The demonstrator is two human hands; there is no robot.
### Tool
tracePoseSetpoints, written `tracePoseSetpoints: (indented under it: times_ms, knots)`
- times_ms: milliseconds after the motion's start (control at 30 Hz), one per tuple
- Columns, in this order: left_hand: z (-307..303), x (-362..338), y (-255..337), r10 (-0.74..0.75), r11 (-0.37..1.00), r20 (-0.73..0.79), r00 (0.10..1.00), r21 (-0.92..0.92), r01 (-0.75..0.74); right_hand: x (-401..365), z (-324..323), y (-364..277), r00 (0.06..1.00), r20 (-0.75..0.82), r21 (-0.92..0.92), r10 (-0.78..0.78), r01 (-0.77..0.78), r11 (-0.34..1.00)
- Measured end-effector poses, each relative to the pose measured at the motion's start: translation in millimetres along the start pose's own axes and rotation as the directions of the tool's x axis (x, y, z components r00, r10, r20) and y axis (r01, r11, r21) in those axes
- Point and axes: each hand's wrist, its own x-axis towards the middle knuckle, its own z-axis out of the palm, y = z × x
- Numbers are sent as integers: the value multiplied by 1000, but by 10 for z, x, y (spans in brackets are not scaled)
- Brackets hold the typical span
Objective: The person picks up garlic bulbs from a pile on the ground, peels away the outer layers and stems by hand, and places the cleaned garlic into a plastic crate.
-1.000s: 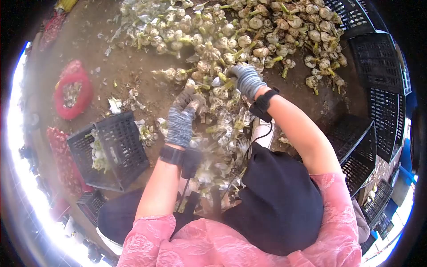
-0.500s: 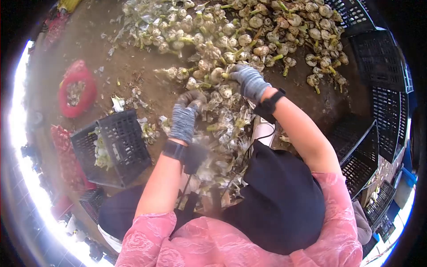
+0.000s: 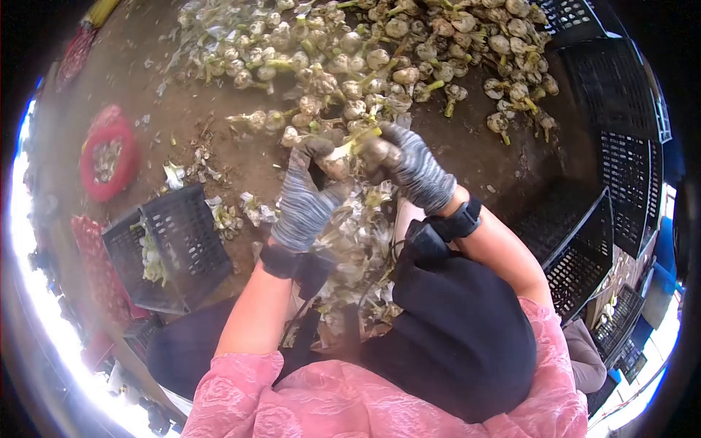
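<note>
My left hand (image 3: pixel 303 201), in a grey striped glove with dark fingertips, closes thumb and fingers around a garlic bulb (image 3: pixel 335 167). The bulb's short yellow-green stem (image 3: pixel 363 138) points up and right. My right hand (image 3: pixel 416 168), gloved alike, has its fingers curled at that stem; they are slightly blurred and partly hide it. Just beyond both hands lies a large pile of soil-stained garlic bulbs (image 3: pixel 355 109) with cut stems. Beneath them, between my legs, is a heap of loose papery garlic skins (image 3: pixel 358 237).
At left stands a black plastic crate (image 3: pixel 197 237) with some pale-green trimmed pieces inside. Beyond it is a red mesh bag (image 3: pixel 95 186) with an open mouth. More black crates (image 3: pixel 613 87) line the right side. Skin scraps (image 3: pixel 174 175) lie scattered on the brown ground.
Both hands have drawn together. My right hand has come back from the pile's edge, and a garlic bulb is now between the hands. The view has shifted slightly.
</note>
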Motion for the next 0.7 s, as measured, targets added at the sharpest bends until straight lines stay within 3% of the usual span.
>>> tracePoseSetpoints:
  times_ms: [67,233,300,467,533,633,700]
  knots:
    - [104,-31,72,80,990,-12,997,116,-78,-1,112,-2,998,-55,-52,-22,20,998]
    - [188,-78,220,27,974,23,999,223,-31,-84,158,-125,995,-60,-105,-76,69,992]
    - [228,-93,238,33,996,-1,999,82,-32,-98,157,-105,984,-21,-17,-175,174,985]
    - [294,-107,237,118,991,-20,993,-63,-119,-137,101,-161,981,46,-26,-189,190,981]
    - [279,-111,234,110,988,-35,993,-105,-113,-158,119,-193,977,74,102,-201,193,976]
    - [261,-107,234,151,987,-21,988,-49,-151,-141,81,-182,978,105,60,-182,176,983]
    - [299,-93,278,125,969,-65,990,-207,-136,-143,56,-220,986,119,21,-116,114,993]
